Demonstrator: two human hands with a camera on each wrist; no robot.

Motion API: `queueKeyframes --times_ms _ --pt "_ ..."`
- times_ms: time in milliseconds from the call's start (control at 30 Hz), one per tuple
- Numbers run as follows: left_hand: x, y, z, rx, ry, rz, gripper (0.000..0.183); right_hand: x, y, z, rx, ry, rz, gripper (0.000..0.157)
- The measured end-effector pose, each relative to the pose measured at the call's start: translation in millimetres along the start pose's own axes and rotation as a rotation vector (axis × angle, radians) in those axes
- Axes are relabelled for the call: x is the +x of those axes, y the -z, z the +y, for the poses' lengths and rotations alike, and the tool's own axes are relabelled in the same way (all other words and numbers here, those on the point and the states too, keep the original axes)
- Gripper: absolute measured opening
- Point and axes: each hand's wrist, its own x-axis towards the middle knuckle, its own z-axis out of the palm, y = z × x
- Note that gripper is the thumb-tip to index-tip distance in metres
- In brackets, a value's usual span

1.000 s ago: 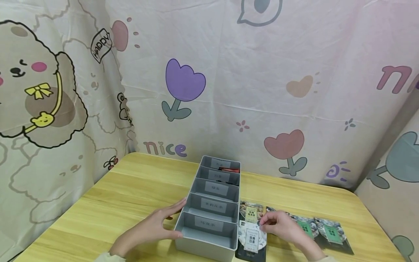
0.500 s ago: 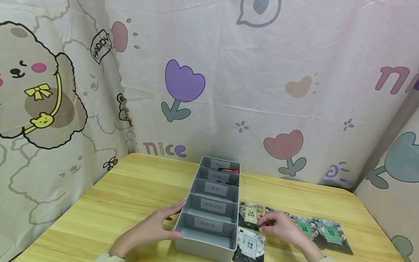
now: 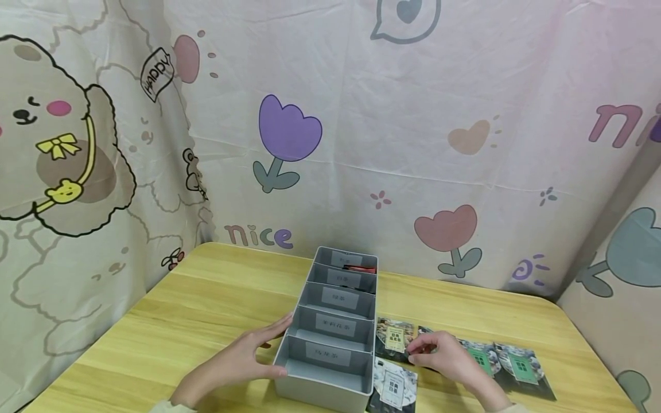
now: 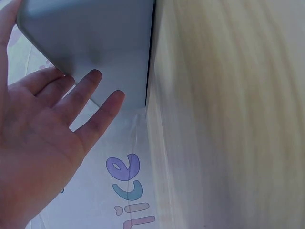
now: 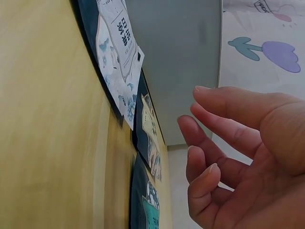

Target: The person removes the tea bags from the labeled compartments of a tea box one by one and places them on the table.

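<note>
A grey divided box [image 3: 320, 393] with labelled compartments stands lengthwise on the table. My left hand [image 3: 242, 358] is at its left side, thumb at the near corner and fingers spread along the wall. In the left wrist view, the fingertips [image 4: 116, 97] lie at that wall. To the right of the box lies a white-fronted tea packet [image 3: 393, 385], and behind it a tea packet with a yellow label [image 3: 395, 337]. My right hand [image 3: 444, 357] hovers beside these two. The right wrist view shows its fingers [image 5: 193, 131] loosely bent, with nothing between them.
Two green-labelled packets [image 3: 524, 367] lie farther right, and another packet is partly hidden behind my right hand. A red packet [image 3: 361, 269] shows in the farthest compartment. Dark edges [image 3: 351, 288] appear in the one before it. A patterned cloth [image 3: 351, 143] hangs behind the table.
The white packet, earlier at my right fingertips, has dropped toward the near edge, away from them, uncovering more of the yellow-labelled packet. My left hand has stayed at the box.
</note>
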Motion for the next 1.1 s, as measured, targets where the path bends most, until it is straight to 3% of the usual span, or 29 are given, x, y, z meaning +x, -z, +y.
queueKeyframes --times_ms 433,667,900,1100 --pt "-2.2 0.6 -0.7 -0.003 -0.005 0.0 0.087 2.5 -1.7 0.1 -0.006 -0.027 0.042 0.014" --pt "-0.3 -0.8 -0.4 0.0 -0.011 -0.006 0.086 7.7 -2.1 1.3 0.024 -0.049 0.138 0.014" --pt "-0.3 -1.3 -0.4 -0.012 0.0 0.0 0.086 24.0 8.4 -9.9 0.065 -0.018 0.236 0.02" --pt "-1.0 -0.4 -0.1 -0.017 0.011 -0.004 0.087 41.0 16.9 -25.4 0.041 0.014 0.246 0.018"
